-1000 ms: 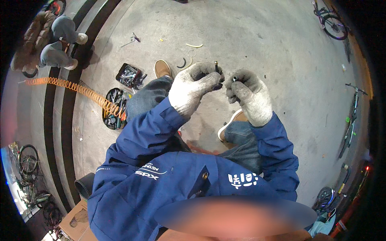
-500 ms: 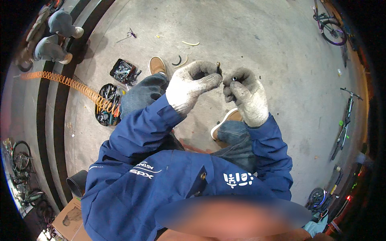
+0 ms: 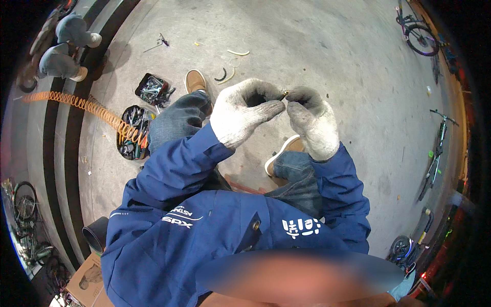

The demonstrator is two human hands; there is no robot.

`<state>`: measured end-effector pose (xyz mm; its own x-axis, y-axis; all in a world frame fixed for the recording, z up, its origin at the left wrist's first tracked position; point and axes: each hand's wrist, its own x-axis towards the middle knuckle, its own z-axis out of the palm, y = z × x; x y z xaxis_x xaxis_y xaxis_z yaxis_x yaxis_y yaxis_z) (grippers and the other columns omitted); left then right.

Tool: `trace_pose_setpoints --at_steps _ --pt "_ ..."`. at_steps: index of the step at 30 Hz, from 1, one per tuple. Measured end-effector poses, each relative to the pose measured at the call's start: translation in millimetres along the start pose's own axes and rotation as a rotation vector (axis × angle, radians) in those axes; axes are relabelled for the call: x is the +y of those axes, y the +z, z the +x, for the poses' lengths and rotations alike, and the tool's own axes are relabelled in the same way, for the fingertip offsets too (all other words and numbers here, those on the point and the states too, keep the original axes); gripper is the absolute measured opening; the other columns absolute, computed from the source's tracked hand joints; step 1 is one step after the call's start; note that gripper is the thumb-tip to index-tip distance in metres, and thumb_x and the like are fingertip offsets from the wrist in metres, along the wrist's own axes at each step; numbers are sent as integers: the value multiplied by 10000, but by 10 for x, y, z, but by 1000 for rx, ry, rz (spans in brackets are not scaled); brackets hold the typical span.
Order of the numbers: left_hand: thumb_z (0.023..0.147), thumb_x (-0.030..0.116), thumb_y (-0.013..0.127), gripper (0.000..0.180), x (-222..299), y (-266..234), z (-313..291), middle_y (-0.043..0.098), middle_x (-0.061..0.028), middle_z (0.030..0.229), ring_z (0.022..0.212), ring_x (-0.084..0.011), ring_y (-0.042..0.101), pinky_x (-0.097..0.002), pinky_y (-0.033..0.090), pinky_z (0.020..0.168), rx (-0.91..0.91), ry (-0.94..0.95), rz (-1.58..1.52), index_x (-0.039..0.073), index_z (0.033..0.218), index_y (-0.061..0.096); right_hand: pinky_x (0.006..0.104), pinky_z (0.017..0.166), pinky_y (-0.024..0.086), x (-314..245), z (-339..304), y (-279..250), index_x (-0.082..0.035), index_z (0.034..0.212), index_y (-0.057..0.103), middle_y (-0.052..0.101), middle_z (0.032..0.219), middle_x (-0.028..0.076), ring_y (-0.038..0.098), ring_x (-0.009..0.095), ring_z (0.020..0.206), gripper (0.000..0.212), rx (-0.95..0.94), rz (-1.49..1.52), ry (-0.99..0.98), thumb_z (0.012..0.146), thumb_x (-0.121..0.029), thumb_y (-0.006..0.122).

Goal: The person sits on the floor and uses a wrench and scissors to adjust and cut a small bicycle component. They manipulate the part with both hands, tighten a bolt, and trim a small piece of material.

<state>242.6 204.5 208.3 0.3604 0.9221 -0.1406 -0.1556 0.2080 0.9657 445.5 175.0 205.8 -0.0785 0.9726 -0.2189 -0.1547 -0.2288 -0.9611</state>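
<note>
My left hand (image 3: 238, 112), in a white knit glove with grey palm and fingers, pinches a small thin part with a brass-coloured tip (image 3: 285, 94). The tip shows in the gap between the two hands; its other end is hidden by my fingers. My right hand (image 3: 318, 125), gloved alike, is closed with thumb and fingertips brought up against that tip. The small hollow metal piece it held out earlier is now hidden in its fingers. Both hands are raised in front of me, over the floor between my shoes.
To the left on the concrete floor (image 3: 358, 66) stand two black tool trays, one with small tools (image 3: 152, 89), one with pliers and drivers (image 3: 134, 130). An orange coiled hose (image 3: 87, 106) runs across to them. Short tube offcuts lie ahead; bicycles (image 3: 436, 153) stand along the right. Another person's legs (image 3: 71, 30) show far left.
My hands have come together. The left turned its brass-tipped part from upright toward the right hand, whose fingers now cover the hollow metal piece. The whole view has shifted slightly.
</note>
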Motion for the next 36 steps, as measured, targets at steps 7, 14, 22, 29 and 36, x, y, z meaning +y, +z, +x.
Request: trace_pose_setpoints --at_steps 7,14,22,29,36 --pt "937 108 794 247 33 2 -5 727 -81 960 871 -109 676 -248 565 774 -28 -5 94 -22 1124 697 252 792 525 17 3 -20 -35 1224 691 726 1079 48 656 110 945 266 -7 -3 44 963 -47 741" --pt "926 125 811 257 33 -7 7 715 -67 923 827 -106 666 -247 565 749 -10 6 104 -22 1098 688 221 741 507 74 17 -52 -46 1247 701 730 1066 20 648 83 919 285 -50 59 51 973 -107 750" --pt "920 136 820 274 4 -16 16 709 -58 920 823 -102 656 -252 556 744 9 -33 85 -27 1093 682 188 649 453 83 16 -60 -43 1263 697 718 1047 9 600 44 804 279 -71 144 72 993 -108 721" --pt "905 163 833 307 -103 -23 62 733 -36 961 838 -83 653 -245 529 753 27 -2 -21 -16 1123 713 186 633 449 76 33 -36 -32 1264 692 710 1030 11 594 46 773 281 -62 138 82 996 -111 716" --pt "910 169 830 312 -107 -42 70 740 -39 984 870 -88 660 -255 535 791 27 -40 -7 -11 1139 717 187 635 456 87 44 -42 -34 1269 694 717 1027 9 601 43 779 293 -61 136 88 989 -115 728"
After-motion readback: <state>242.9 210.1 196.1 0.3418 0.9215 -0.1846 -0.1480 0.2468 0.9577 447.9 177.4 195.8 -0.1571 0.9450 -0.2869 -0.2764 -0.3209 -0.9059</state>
